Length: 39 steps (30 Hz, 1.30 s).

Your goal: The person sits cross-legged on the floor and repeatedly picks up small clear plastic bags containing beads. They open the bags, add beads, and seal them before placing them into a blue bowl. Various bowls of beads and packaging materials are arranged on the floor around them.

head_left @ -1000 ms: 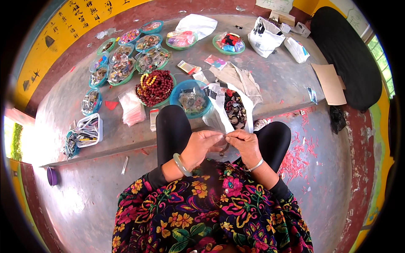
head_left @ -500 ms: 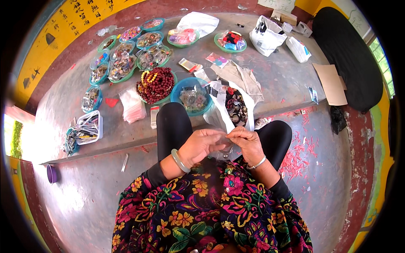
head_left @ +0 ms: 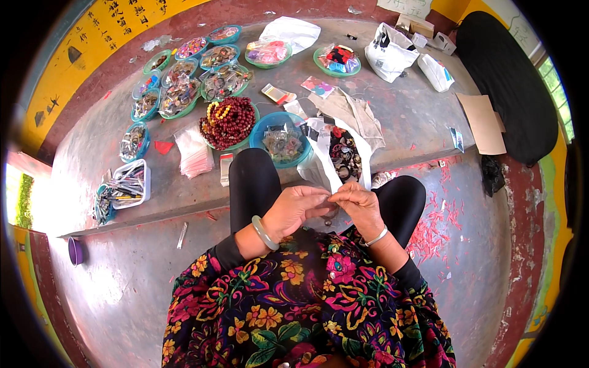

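My left hand and my right hand meet above my lap, fingertips pinched together. Between and just below them hangs what looks like a small clear plastic bag with small shiny round bits in it; its upper edge is hidden by my fingers. Just beyond my hands stands an open white bag filled with dark, mixed trinkets. Left of it is a blue basin holding small clear packets. A green basin heaped with dark red bead strings stands beside that.
Several bowls of packaged trinkets crowd the far left of the raised ledge. Nearer are a stack of clear bags and a white basket of pens. A white plastic bag and cardboard lie right. Red scraps litter the floor.
My hands stay pinched together in nearly the same place, with only slight finger movement. The clear bag below them shows a little less. The surroundings shift slightly with my head.
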Motion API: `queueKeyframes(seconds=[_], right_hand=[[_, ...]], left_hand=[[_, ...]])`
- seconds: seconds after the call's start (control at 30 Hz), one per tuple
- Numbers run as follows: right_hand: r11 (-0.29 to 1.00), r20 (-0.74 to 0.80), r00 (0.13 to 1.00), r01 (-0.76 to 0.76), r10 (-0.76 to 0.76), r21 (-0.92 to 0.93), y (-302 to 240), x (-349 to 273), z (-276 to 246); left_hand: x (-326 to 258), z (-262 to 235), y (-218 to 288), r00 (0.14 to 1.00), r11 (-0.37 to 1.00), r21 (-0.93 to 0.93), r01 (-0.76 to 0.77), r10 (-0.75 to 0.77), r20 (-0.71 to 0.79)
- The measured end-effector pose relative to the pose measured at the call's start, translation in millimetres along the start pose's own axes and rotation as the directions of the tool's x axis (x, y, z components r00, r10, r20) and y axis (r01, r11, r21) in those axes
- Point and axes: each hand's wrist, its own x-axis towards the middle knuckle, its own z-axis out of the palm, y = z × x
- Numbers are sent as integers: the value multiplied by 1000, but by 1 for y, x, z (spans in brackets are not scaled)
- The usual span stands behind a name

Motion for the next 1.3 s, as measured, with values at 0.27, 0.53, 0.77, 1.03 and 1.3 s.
queueKeyframes(seconds=[0.27,0.53,0.77,1.03,1.3], right_hand=[[918,-62,977,-170,206,359,-11,3,-1],[984,-73,989,-121,131,132,2,2,6],[984,-91,995,-28,44,173,-2,-1,5],[962,-81,990,-87,111,257,-2,-4,7],[999,-119,993,-10,14,34,-1,-1,6]], left_hand=[[0,3,2,980,982,145,-119,139,-142],[-1,8,-3,983,960,246,-134,160,-90],[-6,10,-2,989,974,187,-129,140,-47],[-7,6,0,996,987,140,-83,87,-24],[-1,8,2,992,920,380,-90,118,-52]])
